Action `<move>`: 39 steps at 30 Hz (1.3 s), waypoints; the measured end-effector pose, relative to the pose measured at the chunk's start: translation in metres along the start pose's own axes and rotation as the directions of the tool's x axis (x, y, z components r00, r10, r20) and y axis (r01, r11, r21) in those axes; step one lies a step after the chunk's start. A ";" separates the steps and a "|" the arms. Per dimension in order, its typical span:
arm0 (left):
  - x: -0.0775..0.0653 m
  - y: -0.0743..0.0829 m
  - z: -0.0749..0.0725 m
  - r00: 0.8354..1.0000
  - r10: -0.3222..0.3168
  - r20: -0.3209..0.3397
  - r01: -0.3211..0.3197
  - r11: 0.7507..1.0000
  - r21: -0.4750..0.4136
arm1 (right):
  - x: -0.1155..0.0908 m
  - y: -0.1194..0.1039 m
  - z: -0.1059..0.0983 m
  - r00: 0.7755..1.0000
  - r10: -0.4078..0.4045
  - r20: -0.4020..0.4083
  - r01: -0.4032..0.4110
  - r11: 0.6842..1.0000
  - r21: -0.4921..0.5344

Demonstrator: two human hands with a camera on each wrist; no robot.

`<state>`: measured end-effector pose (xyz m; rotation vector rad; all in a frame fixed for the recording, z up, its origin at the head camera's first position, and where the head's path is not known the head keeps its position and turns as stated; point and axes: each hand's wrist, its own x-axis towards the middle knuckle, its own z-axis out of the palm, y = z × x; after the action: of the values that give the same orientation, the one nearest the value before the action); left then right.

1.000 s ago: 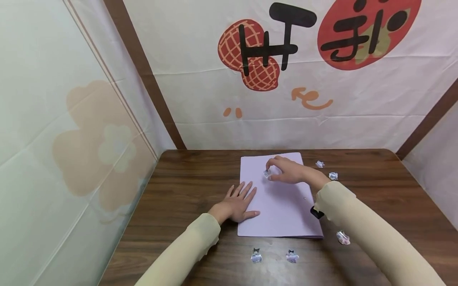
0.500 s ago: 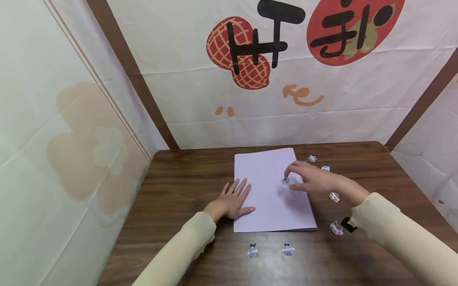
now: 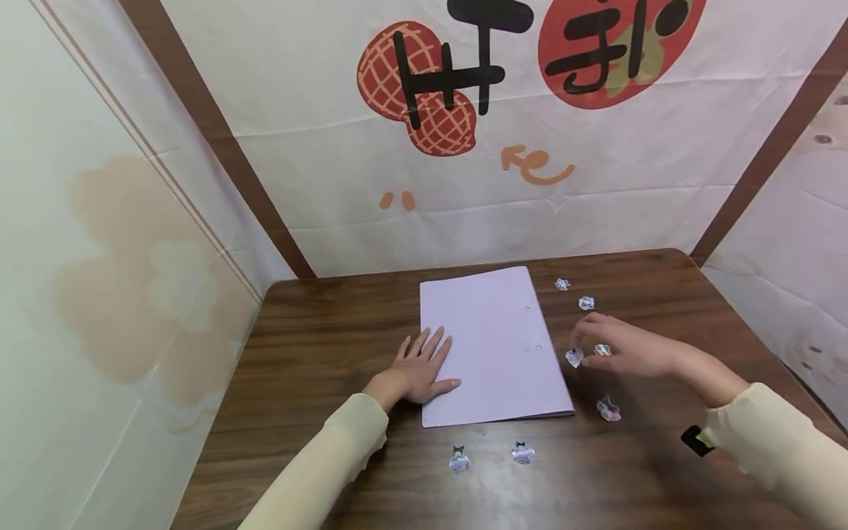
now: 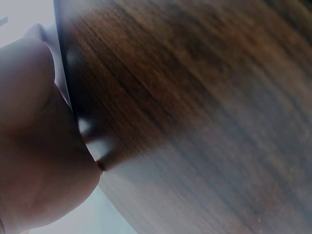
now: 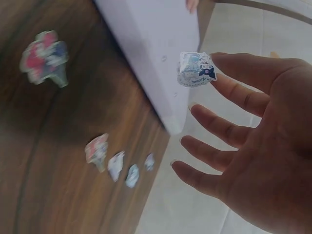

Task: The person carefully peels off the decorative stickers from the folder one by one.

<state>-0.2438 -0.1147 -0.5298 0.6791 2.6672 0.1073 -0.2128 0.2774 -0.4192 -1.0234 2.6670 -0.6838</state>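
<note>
A pale purple folder [image 3: 490, 346] lies on the wooden table, with small round holes along its right side. My left hand [image 3: 419, 372] rests on its left edge, fingers spread and straight. In the left wrist view, part of that hand [image 4: 34, 141] fills the left side. My right hand [image 3: 629, 349] is off the folder's right edge, pinching a small shiny cartoon sticker [image 5: 196, 69] between thumb and index finger. The other fingers extend loosely in the right wrist view. Behind the right fingertips, another sticker [image 3: 602, 350] partly shows.
More stickers lie around the folder: two at the back right [image 3: 562, 284], one at the right [image 3: 608, 409], and two in front [image 3: 459, 458]. A dark wooden table [image 3: 324, 331] bears everything. Printed cloth walls [image 3: 298, 96] enclose the back and sides.
My right hand has moved right, from over the folder to beyond its right edge, with the sticker still pinched. The left hand stays on the folder. The head view has shifted right.
</note>
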 end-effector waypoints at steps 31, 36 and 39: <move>-0.003 -0.008 0.011 1.000 -0.006 -0.018 0.006 1.000 0.001 | -0.050 0.062 0.045 0.970 0.235 -0.066 -0.243 0.949 -0.198; -0.004 -0.007 0.010 1.000 -0.004 -0.017 0.004 1.000 0.001 | -0.051 0.063 0.049 0.963 0.246 -0.109 -0.266 0.933 -0.243; -0.002 -0.007 0.010 0.999 -0.001 -0.033 0.001 1.000 0.004 | -0.051 0.061 0.049 0.956 0.263 -0.132 -0.289 0.924 -0.252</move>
<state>-0.2413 -0.1224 -0.5394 0.6826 2.7001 0.1135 -0.1935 0.3349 -0.4908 -0.6584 2.9677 -0.3273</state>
